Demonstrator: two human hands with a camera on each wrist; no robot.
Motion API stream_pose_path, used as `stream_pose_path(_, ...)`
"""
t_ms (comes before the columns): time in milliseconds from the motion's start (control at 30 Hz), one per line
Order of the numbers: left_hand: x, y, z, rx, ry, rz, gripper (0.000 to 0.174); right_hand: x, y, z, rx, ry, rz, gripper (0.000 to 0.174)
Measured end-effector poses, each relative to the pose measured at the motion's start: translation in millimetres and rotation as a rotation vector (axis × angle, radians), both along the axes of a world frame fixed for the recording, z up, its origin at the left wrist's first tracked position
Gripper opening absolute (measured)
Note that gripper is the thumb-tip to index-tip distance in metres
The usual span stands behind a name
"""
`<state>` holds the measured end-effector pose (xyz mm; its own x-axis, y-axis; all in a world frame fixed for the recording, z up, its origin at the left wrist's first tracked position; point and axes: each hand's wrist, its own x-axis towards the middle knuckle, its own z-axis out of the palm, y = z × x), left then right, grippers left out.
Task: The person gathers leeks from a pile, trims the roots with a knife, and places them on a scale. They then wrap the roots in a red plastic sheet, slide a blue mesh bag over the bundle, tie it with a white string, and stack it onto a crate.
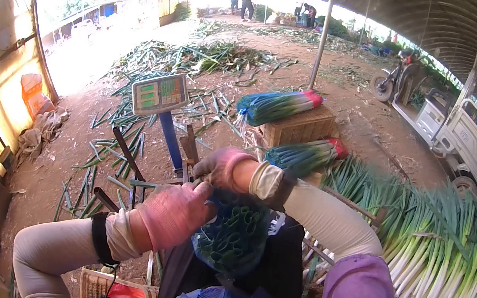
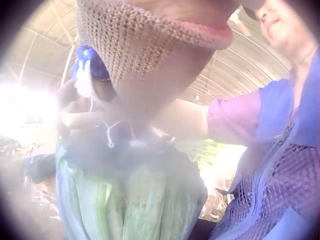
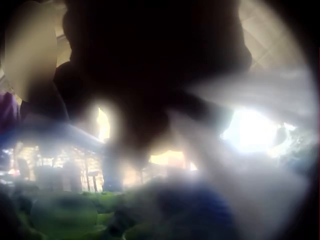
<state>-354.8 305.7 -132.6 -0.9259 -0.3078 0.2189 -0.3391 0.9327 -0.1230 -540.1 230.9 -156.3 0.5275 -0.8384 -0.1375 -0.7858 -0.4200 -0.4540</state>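
Observation:
A blue net bag (image 1: pixel 233 236) full of green leeks stands upright in front of the person, the cut leaf ends facing up. In the left wrist view the leek leaves (image 2: pixel 135 200) fill the bag below the hands. My left hand (image 1: pixel 177 214), in a pinkish knit glove, grips the bag's gathered mouth. My right hand (image 1: pixel 225 169), also gloved, meets it there with fingers curled at the same gathered part. A bunched blue end with a white strip (image 2: pixel 86 80) pokes out beside the left glove, and a thin white string (image 2: pixel 110 135) dangles below. The right wrist view is dark and blurred.
A weighing scale display (image 1: pixel 160 94) stands ahead on a post. Two netted leek bundles, one on a wicker crate (image 1: pixel 299 127), lie beyond. Loose leeks (image 1: pixel 443 246) are heaped at right, near a three-wheeled cart (image 1: pixel 444 126). A basket (image 1: pixel 92 289) sits at lower left.

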Motion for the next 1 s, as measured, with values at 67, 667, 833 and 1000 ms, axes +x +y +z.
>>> stream_pose_path(67,3,-3,-3,0.008,0.012,-0.027,0.008,5,3,-6,0.024,-0.036,0.06,0.029)
stream_pose_path(667,-6,-24,-21,0.825,0.205,0.11,0.025,-34,120,-33,-0.762,-0.443,0.116,0.042)
stream_pose_path(833,-3,-23,-25,0.947,0.315,0.009,0.032,-39,116,-35,-0.749,-0.375,0.15,0.032)
stream_pose_path(1000,-3,-13,-17,1.558,0.484,0.306,0.051,-44,121,-34,-0.771,-0.295,0.207,0.024)
